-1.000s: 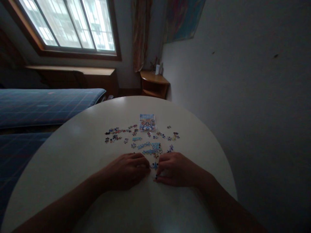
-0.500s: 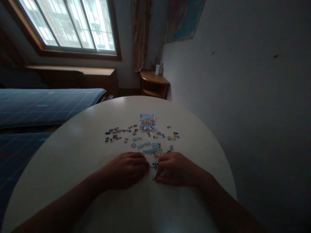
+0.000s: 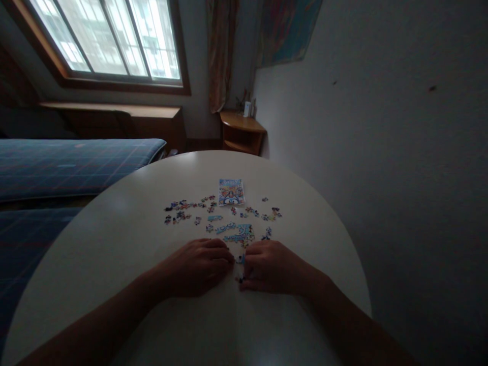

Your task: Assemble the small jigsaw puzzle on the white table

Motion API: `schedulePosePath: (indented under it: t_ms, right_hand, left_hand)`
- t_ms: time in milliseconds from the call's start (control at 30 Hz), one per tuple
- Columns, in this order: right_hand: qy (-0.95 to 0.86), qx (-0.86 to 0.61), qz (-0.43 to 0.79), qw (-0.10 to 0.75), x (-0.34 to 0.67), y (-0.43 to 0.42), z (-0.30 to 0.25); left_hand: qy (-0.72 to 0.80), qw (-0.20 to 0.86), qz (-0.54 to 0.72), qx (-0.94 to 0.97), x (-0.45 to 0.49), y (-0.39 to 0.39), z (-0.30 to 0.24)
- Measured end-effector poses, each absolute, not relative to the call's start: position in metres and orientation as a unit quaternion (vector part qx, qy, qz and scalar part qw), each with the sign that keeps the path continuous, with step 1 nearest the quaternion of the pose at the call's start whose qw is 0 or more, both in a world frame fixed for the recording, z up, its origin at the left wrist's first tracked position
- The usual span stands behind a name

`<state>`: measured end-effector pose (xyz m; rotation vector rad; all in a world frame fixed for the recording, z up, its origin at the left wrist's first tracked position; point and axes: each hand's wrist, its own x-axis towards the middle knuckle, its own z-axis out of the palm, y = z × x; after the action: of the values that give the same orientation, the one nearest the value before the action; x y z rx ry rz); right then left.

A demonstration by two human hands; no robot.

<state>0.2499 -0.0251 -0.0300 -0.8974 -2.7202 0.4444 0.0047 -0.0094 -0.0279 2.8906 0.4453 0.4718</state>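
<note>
Jigsaw pieces point(image 3: 179, 205) all over the middle of a round, whitish bench point(image 3: 305, 213), most of them loose and in little clusters. Down at the near side of the mess, right hand point(image 3: 272, 267) curled in, thumb and fingers closed on one small puzzle piece point(image 3: 239, 280), just a dark-and-pale bit of it peeking out past the thumb. Left hand point(image 3: 206, 267) across a narrow gap, back up, fingers bent; can't tell whether gripping anything, fingertips too dark to make out. Between the hands, a blue chunk point(image 3: 240, 260) with a dark spot, partly covered by the right-hand fingers.

Just beyond, a joined-up blue section point(image 3: 244, 232), plus a curved strip point(image 3: 225, 227) to its left and a short blue strip point(image 3: 215, 218) a bit farther out. Darkish clump point(image 3: 267, 233) near the right knuckles too. Behind all that, a colourful picture sheet point(image 3: 231, 192) lying flat. Off to the left, a plaid mattress point(image 3: 76, 162); pretty dim apart from the window point(image 3: 114, 40).
</note>
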Motion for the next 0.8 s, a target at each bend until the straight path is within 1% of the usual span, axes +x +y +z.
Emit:
schedulePosePath:
  t_ms: [100,267,400,800]
  right_hand:
    - [-0.936,-0.295,0.153,0.117,0.248,-0.026,-0.03]
    - [-0.931,-0.288,0.18,0.135,0.251,-0.029,-0.02]
    - [-0.927,-0.299,0.176,0.14,0.253,-0.029,-0.019]
    - [-0.937,-0.274,0.156,0.148,0.249,-0.028,-0.025]
  left_hand:
    - [0.152,0.091,0.158,0.971,0.005,-0.009,-0.027]
    - [0.15,0.087,0.157,0.972,0.005,-0.008,-0.028]
    - [0.149,0.085,0.153,0.973,0.005,-0.009,-0.027]
    - [0.153,0.091,0.156,0.972,0.005,-0.009,-0.028]
